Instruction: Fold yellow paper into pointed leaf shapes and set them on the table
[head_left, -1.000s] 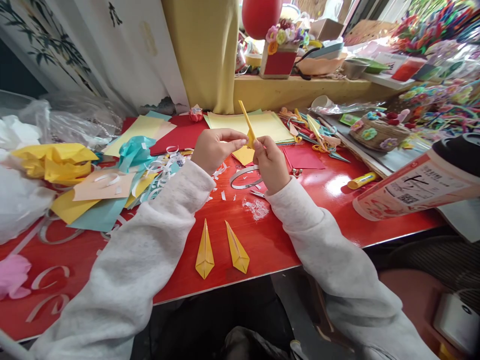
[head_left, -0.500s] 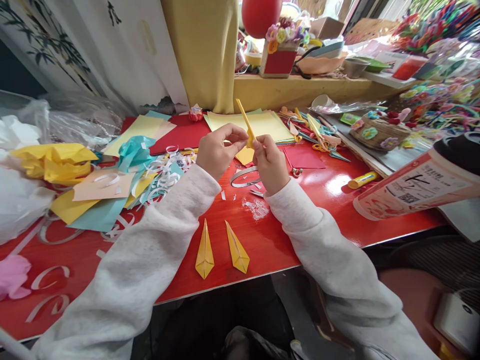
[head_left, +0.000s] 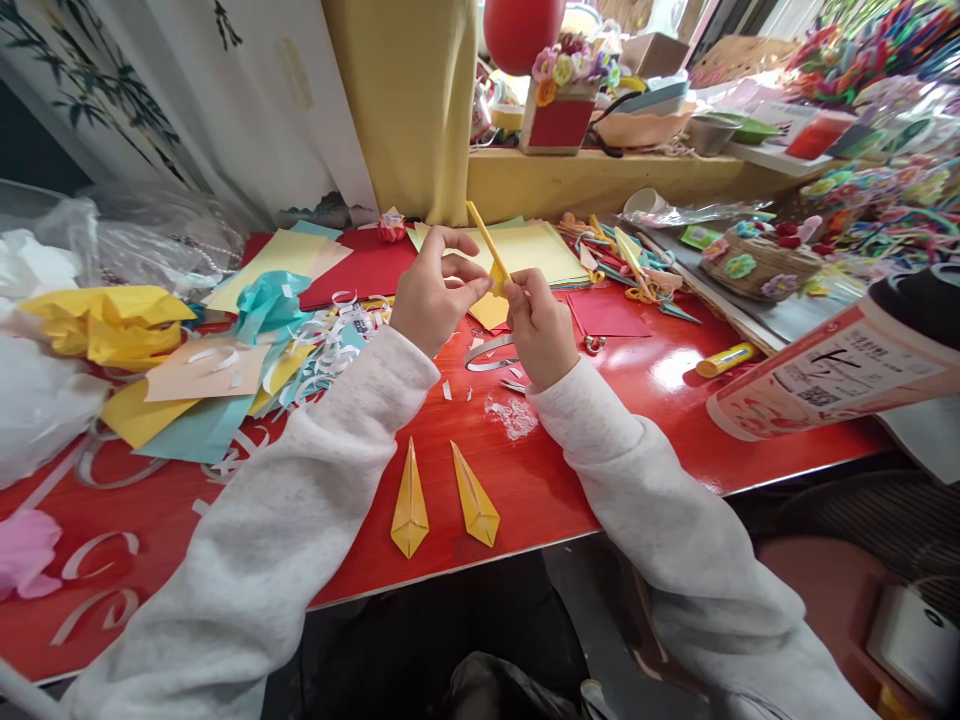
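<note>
Above the red table (head_left: pixel 555 490), my right hand (head_left: pixel 541 328) pinches a narrow folded yellow paper piece (head_left: pixel 486 238) between thumb and fingers; its thin tip points up and away to the left. My left hand (head_left: pixel 439 290) is open beside it, index finger raised and fingers apart. Its thumb reaches close to the paper's lower end; whether it touches, I cannot tell. Two folded yellow paper kites (head_left: pixel 409 505) lie nearer the table's front edge, narrow points facing away. A curled paper strip (head_left: pixel 491 352) shows between the hands, partly hidden by my right hand.
Paper scraps and a crumpled yellow paper (head_left: pixel 112 325) fill the left side. Coloured sheets (head_left: pixel 540 245) lie behind my hands, with scissors (head_left: pixel 679 312) farther right. A large lidded cup (head_left: pixel 817 370) stands tilted in view at right, near a yellow glue stick (head_left: pixel 726 360).
My left fingers have spread and the index finger has risen away from the thumb. The folded paper in my right hand has tilted slightly left.
</note>
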